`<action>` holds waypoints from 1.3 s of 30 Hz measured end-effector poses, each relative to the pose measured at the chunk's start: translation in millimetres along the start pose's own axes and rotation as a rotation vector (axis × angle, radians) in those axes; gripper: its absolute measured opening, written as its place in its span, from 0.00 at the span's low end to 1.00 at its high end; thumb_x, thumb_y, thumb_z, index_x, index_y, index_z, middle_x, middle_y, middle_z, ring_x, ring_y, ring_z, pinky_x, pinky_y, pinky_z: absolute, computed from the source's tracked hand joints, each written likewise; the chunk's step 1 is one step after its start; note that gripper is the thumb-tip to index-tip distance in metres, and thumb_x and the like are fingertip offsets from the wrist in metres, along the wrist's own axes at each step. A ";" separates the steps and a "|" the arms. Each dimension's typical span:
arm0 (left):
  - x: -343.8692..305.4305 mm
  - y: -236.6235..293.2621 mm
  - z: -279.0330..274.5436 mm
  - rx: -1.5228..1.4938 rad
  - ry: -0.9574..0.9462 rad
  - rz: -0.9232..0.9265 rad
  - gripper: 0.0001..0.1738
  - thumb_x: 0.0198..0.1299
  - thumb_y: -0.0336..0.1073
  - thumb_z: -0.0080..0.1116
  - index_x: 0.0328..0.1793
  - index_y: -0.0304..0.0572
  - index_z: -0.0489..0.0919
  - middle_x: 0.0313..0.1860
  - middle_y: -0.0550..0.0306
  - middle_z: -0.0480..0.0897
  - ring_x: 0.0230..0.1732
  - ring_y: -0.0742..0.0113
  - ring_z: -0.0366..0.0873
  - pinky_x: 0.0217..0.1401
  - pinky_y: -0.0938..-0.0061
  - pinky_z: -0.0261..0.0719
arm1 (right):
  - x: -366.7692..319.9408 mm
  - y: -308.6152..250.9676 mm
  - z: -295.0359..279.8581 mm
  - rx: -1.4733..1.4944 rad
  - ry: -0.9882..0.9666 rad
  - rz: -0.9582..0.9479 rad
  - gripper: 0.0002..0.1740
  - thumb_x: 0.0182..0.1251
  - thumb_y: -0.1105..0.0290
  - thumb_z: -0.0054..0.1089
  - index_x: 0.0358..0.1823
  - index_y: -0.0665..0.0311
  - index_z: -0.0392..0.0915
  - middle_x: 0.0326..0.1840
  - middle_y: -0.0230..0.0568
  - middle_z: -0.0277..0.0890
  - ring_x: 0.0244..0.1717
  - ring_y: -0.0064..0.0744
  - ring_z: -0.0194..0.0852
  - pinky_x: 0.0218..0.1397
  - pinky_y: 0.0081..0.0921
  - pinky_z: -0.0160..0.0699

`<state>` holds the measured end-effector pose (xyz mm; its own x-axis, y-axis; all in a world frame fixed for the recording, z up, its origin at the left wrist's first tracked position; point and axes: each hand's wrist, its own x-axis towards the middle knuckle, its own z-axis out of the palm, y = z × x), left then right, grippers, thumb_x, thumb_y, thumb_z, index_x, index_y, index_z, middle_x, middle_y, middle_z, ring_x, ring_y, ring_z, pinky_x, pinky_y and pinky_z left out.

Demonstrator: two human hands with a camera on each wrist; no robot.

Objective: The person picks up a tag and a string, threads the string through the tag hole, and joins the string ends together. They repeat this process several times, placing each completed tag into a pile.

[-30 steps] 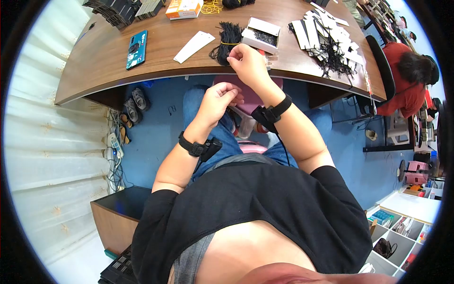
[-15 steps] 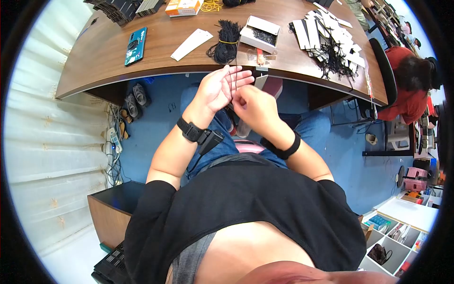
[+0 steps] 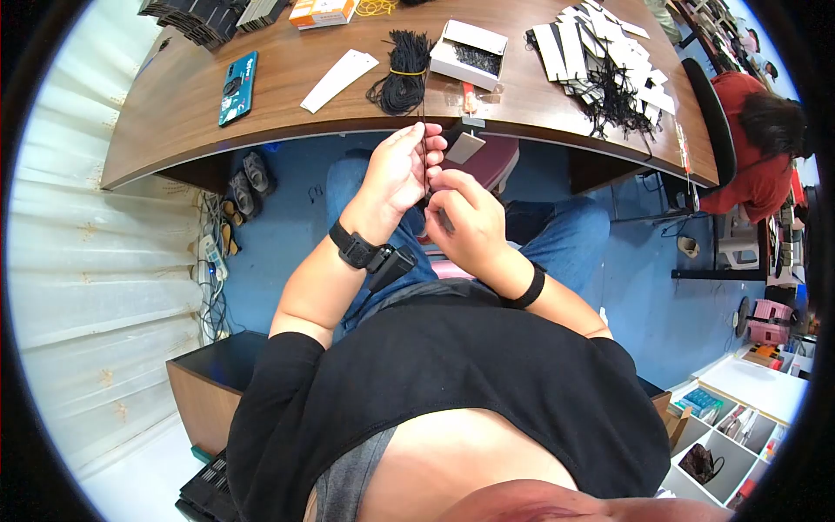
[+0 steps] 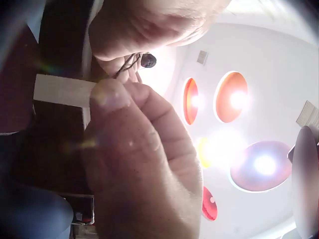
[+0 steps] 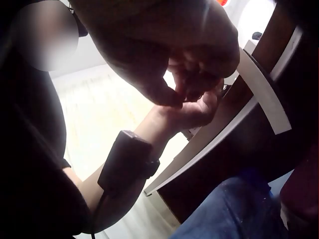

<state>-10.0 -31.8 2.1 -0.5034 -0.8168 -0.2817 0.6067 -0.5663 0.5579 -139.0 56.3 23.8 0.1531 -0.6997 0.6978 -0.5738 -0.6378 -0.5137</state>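
A thin black cord (image 3: 424,143) runs over the fingers of my left hand (image 3: 398,170), pinched under the thumb in the head view. Just below, the curled fingers of my right hand (image 3: 470,217) pinch the cord's lower part. A white card strip (image 3: 465,146) sticks out past the hands by the table edge; the left wrist view shows this strip (image 4: 62,90) beside the left thumb tip. Dark loops of the cord (image 4: 130,64) show between the two hands there. The right hand's fingertips are partly hidden in the right wrist view.
On the brown table (image 3: 287,52) lie a banded bundle of black cords (image 3: 404,78), an open white box (image 3: 448,65) of small black pieces, white card strips (image 3: 339,80) and a teal phone (image 3: 238,87). Corded white tags (image 3: 574,65) are heaped right. A person in red (image 3: 748,165) sits beyond.
The right hand has come back from the table's edge to beside the left hand. The left hand opened with the cord across it, then closed its thumb over the cord.
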 end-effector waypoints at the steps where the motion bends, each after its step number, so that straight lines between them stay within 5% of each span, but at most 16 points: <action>1: -0.1 -1.8 0.3 -0.037 0.016 -0.007 0.14 0.69 0.41 0.44 0.49 0.38 0.73 0.38 0.55 0.80 0.29 0.70 0.75 0.29 0.78 0.74 | -0.6 1.1 0.8 0.009 0.004 -0.039 0.11 0.42 0.77 0.64 0.27 0.61 0.71 0.33 0.35 0.74 0.29 0.36 0.76 0.30 0.29 0.75; 6: -5.7 -2.9 0.0 -0.145 -0.021 -0.074 0.16 0.70 0.41 0.41 0.50 0.36 0.73 0.39 0.52 0.81 0.38 0.63 0.81 0.44 0.68 0.83 | -7.8 0.7 1.0 0.045 -0.081 0.061 0.12 0.44 0.80 0.65 0.29 0.61 0.73 0.22 0.34 0.73 0.20 0.31 0.74 0.23 0.25 0.71; 12: -6.7 0.1 2.1 -0.082 0.076 -0.053 0.15 0.71 0.40 0.41 0.48 0.37 0.74 0.34 0.56 0.80 0.29 0.69 0.77 0.33 0.76 0.79 | -12.6 1.9 6.7 0.062 -0.110 0.050 0.10 0.47 0.75 0.65 0.29 0.59 0.72 0.24 0.37 0.73 0.25 0.39 0.76 0.27 0.31 0.73; 15: -8.9 -1.0 7.7 -0.080 0.079 -0.033 0.14 0.71 0.40 0.41 0.46 0.38 0.74 0.28 0.61 0.75 0.21 0.75 0.67 0.23 0.81 0.69 | -12.8 2.8 5.9 0.061 -0.108 0.012 0.11 0.47 0.79 0.66 0.30 0.62 0.73 0.26 0.38 0.74 0.25 0.37 0.76 0.27 0.27 0.73; 18: -10.2 -1.7 6.3 0.048 0.037 0.063 0.13 0.70 0.40 0.43 0.43 0.39 0.74 0.23 0.66 0.70 0.18 0.79 0.59 0.19 0.84 0.59 | -10.5 -2.7 -1.6 0.091 -0.231 0.103 0.09 0.49 0.78 0.65 0.30 0.63 0.74 0.27 0.40 0.75 0.26 0.37 0.76 0.29 0.27 0.74; 21: -20.4 2.2 11.8 0.388 0.027 0.161 0.13 0.70 0.40 0.44 0.41 0.38 0.75 0.21 0.67 0.68 0.18 0.83 0.57 0.18 0.85 0.55 | 3.9 1.1 -16.1 0.136 -0.151 0.174 0.06 0.51 0.77 0.64 0.30 0.66 0.75 0.28 0.41 0.75 0.27 0.37 0.75 0.31 0.27 0.74; 25: -32.6 -1.0 26.8 0.540 -0.044 0.152 0.14 0.70 0.41 0.45 0.38 0.39 0.75 0.18 0.72 0.64 0.18 0.85 0.53 0.19 0.86 0.51 | 35.4 17.9 -31.4 0.341 -0.028 0.526 0.08 0.59 0.72 0.61 0.38 0.69 0.78 0.30 0.37 0.77 0.29 0.23 0.75 0.34 0.22 0.74; 29: -33.6 -7.2 31.5 0.643 -0.086 0.229 0.15 0.69 0.44 0.46 0.37 0.41 0.75 0.17 0.72 0.62 0.17 0.84 0.52 0.18 0.86 0.48 | 53.2 29.2 -33.3 0.641 -0.195 0.696 0.09 0.59 0.72 0.61 0.36 0.73 0.78 0.29 0.37 0.79 0.29 0.19 0.75 0.34 0.17 0.75; 35: -28.3 -4.1 28.0 1.084 -0.080 0.587 0.14 0.68 0.38 0.47 0.38 0.34 0.77 0.24 0.68 0.72 0.26 0.81 0.64 0.30 0.84 0.64 | 77.0 30.3 -41.0 0.606 -0.360 0.825 0.06 0.61 0.72 0.62 0.31 0.68 0.81 0.22 0.29 0.76 0.23 0.15 0.68 0.26 0.15 0.67; 39: -27.5 9.2 22.7 1.046 -0.161 0.356 0.14 0.68 0.38 0.47 0.39 0.34 0.78 0.30 0.64 0.77 0.33 0.78 0.71 0.38 0.83 0.68 | 101.3 35.6 -46.7 0.394 -0.585 0.702 0.07 0.61 0.68 0.63 0.33 0.64 0.83 0.21 0.28 0.76 0.20 0.15 0.66 0.24 0.16 0.65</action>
<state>-4.5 -12.1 32.7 -0.5238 -0.8473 0.0877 -0.0461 0.1310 0.9903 -181.5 -22.3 99.6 0.3146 -0.9403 -0.1297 -0.3945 -0.0053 -0.9189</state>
